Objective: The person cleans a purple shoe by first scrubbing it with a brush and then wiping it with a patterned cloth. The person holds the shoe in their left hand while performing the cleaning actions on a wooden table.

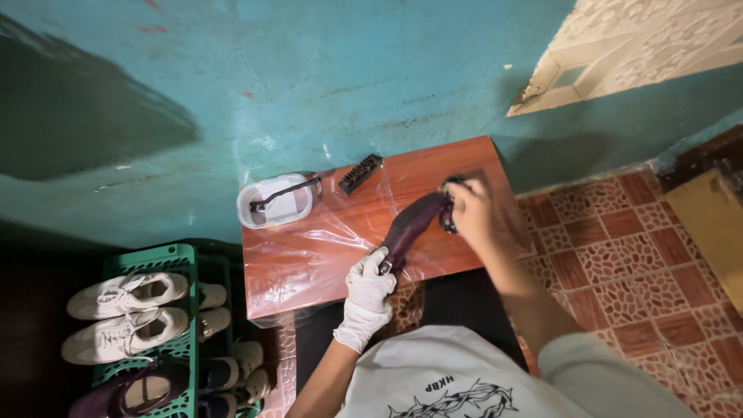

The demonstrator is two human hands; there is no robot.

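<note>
Your white-gloved left hand (pixel 370 288) is gripping the dark purple leather shoe (pixel 410 227); your bare right hand (pixel 470 210) is clenching a dark cloth (pixel 448 217) against it

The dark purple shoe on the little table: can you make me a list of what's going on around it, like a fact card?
Shoe: dark purple shoe, lying on clear plastic sheet over a reddish wooden table
Left hand: white-gloved left hand grips the shoe's near end
Right hand: bare right hand presses a dark cloth on the shoe's far end
Nearby: white container, black brush
Floor: green rack with white sneakers
</note>
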